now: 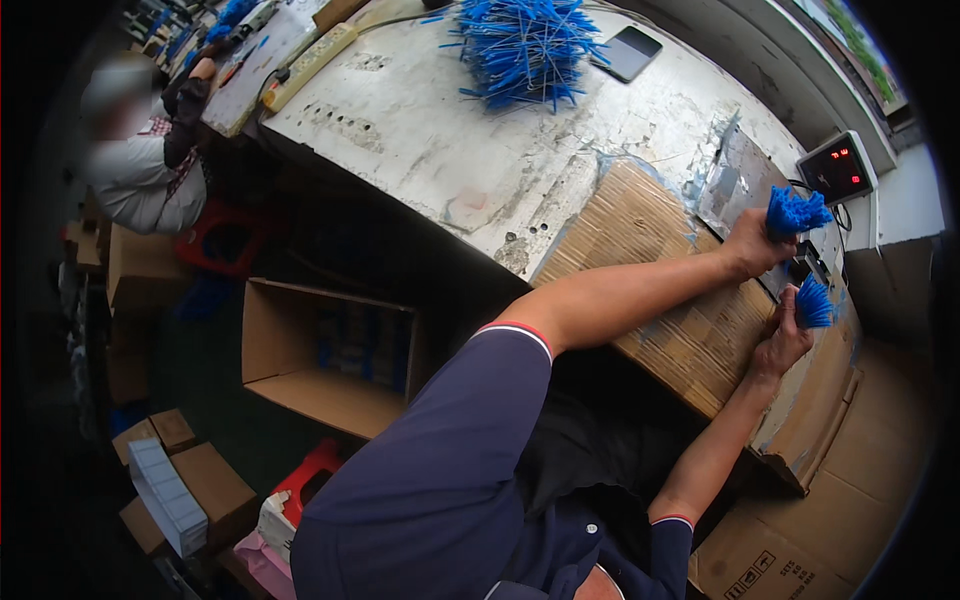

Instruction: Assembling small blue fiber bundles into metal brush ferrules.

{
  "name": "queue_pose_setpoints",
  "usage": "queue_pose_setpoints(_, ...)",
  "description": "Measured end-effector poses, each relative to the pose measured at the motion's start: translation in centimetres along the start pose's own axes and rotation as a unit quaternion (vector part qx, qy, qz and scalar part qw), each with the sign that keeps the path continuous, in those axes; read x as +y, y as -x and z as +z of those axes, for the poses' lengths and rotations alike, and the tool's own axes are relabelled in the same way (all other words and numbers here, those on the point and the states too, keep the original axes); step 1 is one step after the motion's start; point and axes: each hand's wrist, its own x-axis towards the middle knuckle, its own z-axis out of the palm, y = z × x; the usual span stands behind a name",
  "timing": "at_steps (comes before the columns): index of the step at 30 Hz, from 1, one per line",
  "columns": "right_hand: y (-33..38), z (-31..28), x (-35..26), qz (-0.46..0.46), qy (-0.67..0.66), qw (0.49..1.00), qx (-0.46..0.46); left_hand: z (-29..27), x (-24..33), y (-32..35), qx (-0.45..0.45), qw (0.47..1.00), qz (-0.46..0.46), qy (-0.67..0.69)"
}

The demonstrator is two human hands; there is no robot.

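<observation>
My left hand [752, 246] is closed round a bundle of thin blue sticks [797, 211], their ends fanning out past the fingers. Just nearer to me, my right hand [783, 345] grips a smaller bundle of the same blue sticks [815, 303]. Both hands are over the right end of the worktable, beside a small dark metal fixture [808, 262] partly hidden between the bundles. Under my forearms lies a worn corrugated cardboard sheet [625, 225]. A large loose heap of blue sticks with pale thin shafts [525, 50] rests on the far part of the table.
A dark display with red digits [838, 168] stands behind my hands. A phone [632, 53] lies by the heap, and a power strip [312, 65] runs along the far left. An open carton [330, 355] stands below the table. At far left sits another person [150, 170].
</observation>
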Motion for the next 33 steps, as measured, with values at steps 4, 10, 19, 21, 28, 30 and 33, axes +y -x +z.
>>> queue_pose_setpoints(4, -0.2, -0.1, 1.5, 0.011, 0.001, 0.997, -0.071, -0.5, 0.5, 0.5, -0.022, 0.999, -0.022, 0.023)
queue_pose_setpoints(10, 0.7, -0.2, -1.3, 0.009, -0.001, 0.998, -0.056, 1.2, 0.9, 1.0, -0.054, 0.998, -0.023, 0.016)
queue_pose_setpoints(19, 0.3, 0.2, -0.6, 0.023, 0.024, 0.999, 0.042, -2.8, 1.0, 0.6, 0.02, 0.995, -0.07, -0.064)
queue_pose_setpoints(21, -0.5, -1.0, -0.8, 0.027, 0.031, 0.996, 0.074, -2.5, 0.1, 0.5, 0.002, 0.998, -0.048, -0.031)
queue_pose_setpoints(28, -2.4, -1.7, -0.2, 0.013, 0.053, 0.992, 0.116, -1.4, 0.2, 0.8, -0.004, 0.998, -0.055, -0.039)
queue_pose_setpoints(30, -2.9, -1.9, 0.6, 0.005, 0.052, 0.992, 0.119, -1.5, 0.3, 0.8, -0.005, 0.997, -0.048, -0.055)
queue_pose_setpoints(33, -3.1, -1.7, 1.2, 0.005, 0.073, 0.99, 0.124, -1.9, 0.4, 0.8, -0.008, 0.993, -0.04, -0.109)
